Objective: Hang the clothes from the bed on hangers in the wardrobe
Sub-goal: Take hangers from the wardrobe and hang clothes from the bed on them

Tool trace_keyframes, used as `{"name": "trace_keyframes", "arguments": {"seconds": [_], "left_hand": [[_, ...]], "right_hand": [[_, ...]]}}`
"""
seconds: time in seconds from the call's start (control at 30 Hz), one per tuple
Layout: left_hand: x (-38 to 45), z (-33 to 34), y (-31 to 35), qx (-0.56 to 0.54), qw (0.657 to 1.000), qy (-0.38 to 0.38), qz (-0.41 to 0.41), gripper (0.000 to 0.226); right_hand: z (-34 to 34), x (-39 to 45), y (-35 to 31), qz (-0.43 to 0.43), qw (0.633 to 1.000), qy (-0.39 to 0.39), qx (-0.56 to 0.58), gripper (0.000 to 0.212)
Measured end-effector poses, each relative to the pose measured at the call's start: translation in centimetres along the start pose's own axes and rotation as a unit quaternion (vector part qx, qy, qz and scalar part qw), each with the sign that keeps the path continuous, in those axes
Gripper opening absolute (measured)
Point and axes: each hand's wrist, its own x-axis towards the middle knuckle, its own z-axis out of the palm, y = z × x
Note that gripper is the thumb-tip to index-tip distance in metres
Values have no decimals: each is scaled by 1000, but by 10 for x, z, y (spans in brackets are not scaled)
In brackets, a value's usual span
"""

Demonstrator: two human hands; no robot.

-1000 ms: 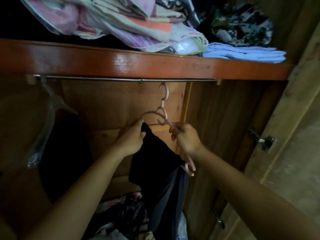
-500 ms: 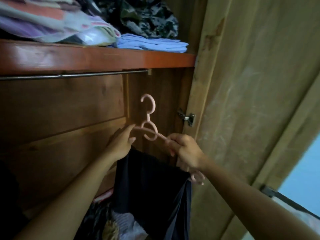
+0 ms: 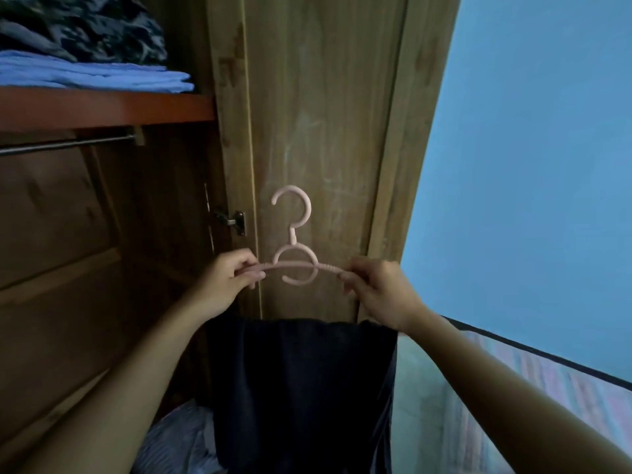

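- Pink hanger (image 3: 295, 265) held level in front of the open wardrobe door (image 3: 318, 131), hook up, clear of the rail (image 3: 68, 144).
- Left hand (image 3: 224, 285) at the hanger's left arm, fingers curled together and pinched on the bar.
- Right hand (image 3: 379, 290) at the hanger's right arm, fingertips clamped on the ribbed end of the bar.
- Dark garment (image 3: 301, 388) draped below the hands, top edge straight and level, hanging down out of frame; hanger's lower bar hidden, so cannot tell how the cloth is carried.
- Rail up at the far left under the red-brown shelf (image 3: 102, 106), well apart from the hook.
- On the shelf: folded blue cloth (image 3: 95, 75) with a dark patterned bundle (image 3: 82, 25) on top and behind.
- Metal hinge (image 3: 234, 220) on the door's inner edge, just left of the hanger.
- Striped fabric (image 3: 181, 436) low inside the wardrobe, left of the garment.
- Blue wall (image 3: 530, 165) to the right; pale patterned bedding (image 3: 513, 405) with a dark edge below it at the near right.
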Motion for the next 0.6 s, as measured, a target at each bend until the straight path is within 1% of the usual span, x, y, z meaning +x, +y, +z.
{"name": "trace_keyframes", "arguments": {"seconds": [0.1, 0.23, 0.4, 0.5, 0.6], "left_hand": [[3, 28, 28, -33, 999, -3, 6, 6], [10, 66, 62, -68, 997, -26, 17, 6], [22, 105, 107, -113, 989, -87, 44, 8], [34, 119, 130, -132, 977, -130, 102, 7], [45, 132, 149, -147, 963, -167, 154, 6]], "right_hand": [[-29, -25, 18, 33, 998, 39, 41, 20], [-65, -56, 40, 73, 993, 75, 55, 22], [-111, -99, 55, 134, 984, 104, 58, 15], [-135, -121, 54, 161, 980, 113, 38, 19], [-153, -141, 44, 188, 971, 145, 6, 20]]}}
